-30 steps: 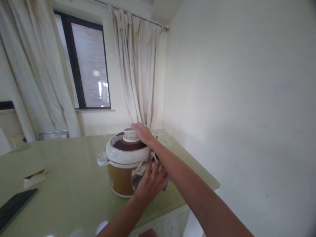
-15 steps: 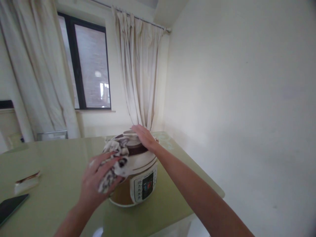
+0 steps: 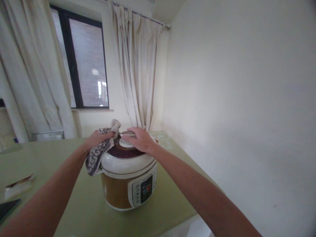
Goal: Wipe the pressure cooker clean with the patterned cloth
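An electric pressure cooker point(image 3: 116, 189) with a white lid rim, brown body and front button panel stands upright on the green table. My right hand point(image 3: 139, 140) is closed over the white knob point(image 3: 125, 142) on top of its lid. On the lid's left far side, my left hand point(image 3: 96, 138) grips a grey-and-white patterned cloth point(image 3: 97, 158). Part of the cloth hangs down over the cooker's left side handle, which is mostly covered.
The green table point(image 3: 81, 210) meets a plain wall on the right. At its left lie a dark flat device point(image 3: 8, 209) and a small pale packet point(image 3: 18, 187). Behind are a window point(image 3: 87, 62) and long curtains point(image 3: 138, 65).
My left hand has moved the cloth from the cooker's front, across its left front, to the lid's far left side, uncovering the button panel. My right hand stays on the knob.
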### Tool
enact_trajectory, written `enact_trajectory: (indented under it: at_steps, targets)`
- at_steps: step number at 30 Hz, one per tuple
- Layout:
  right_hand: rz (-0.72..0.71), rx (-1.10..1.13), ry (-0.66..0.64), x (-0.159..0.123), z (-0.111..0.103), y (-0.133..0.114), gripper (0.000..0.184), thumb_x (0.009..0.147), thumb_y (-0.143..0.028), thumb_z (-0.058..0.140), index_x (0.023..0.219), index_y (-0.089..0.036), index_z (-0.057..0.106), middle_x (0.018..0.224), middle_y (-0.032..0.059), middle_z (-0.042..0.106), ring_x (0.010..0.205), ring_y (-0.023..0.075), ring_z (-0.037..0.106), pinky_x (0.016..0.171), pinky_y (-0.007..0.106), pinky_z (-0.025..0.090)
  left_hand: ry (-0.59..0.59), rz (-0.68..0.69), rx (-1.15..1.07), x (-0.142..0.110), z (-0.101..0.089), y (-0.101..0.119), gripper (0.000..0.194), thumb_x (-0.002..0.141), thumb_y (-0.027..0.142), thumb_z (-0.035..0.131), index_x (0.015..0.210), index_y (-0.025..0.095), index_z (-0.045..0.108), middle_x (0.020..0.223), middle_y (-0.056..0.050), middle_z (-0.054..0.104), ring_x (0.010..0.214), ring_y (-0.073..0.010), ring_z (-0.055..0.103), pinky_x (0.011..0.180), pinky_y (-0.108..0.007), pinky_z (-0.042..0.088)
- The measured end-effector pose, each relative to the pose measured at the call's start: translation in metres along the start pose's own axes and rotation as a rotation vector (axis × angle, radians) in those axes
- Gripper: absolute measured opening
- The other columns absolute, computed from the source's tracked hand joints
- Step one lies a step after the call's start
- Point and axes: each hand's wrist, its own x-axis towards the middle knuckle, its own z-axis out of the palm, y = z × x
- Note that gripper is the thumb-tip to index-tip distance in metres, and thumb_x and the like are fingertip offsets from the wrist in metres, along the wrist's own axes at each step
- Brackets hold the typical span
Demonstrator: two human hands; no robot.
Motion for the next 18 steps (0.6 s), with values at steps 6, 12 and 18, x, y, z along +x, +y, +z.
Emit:
enact_trajectory:
  at_steps: [6,12,18]
  targets:
    - [-0.114,-0.048,-0.026,0.000,0.000,0.005,0.051,0.097,-0.060,0.068,0.128,-0.020,0.071,0.121,0.0120,0.073,0.114,0.0254,0.066,0.101,0.036,0.046,0.000,-0.047,-0.190,-0.064,-0.003,-0.002,0.066,0.078,0.072,0.071,0.108,0.014,0.077,0.096,-0.006,0.082,0.095,-0.0302,0.075,0.083,-0.038,0.062]
    - [-0.222,-0.090,-0.070,-0.003,-0.007,0.008,0.046,0.100,-0.055,0.066,0.131,-0.021,0.069,0.126,0.0119,0.071,0.122,0.0265,0.062,0.109,0.040,0.042,0.091,0.025,-0.163,-0.129,0.000,-0.003,0.077,0.069,0.069,0.081,0.125,0.019,0.066,0.113,-0.010,0.080,0.100,-0.0324,0.075,0.088,-0.044,0.062]
    - [-0.256,-0.279,-0.124,-0.005,-0.012,-0.012,0.042,0.102,-0.056,0.061,0.126,-0.023,0.070,0.123,0.0132,0.073,0.120,0.0295,0.065,0.108,0.043,0.044,0.353,0.160,-0.015,-0.171,0.012,-0.007,0.055,0.080,0.066,0.073,0.114,0.022,0.067,0.109,-0.007,0.075,0.102,-0.0296,0.072,0.097,-0.044,0.058]
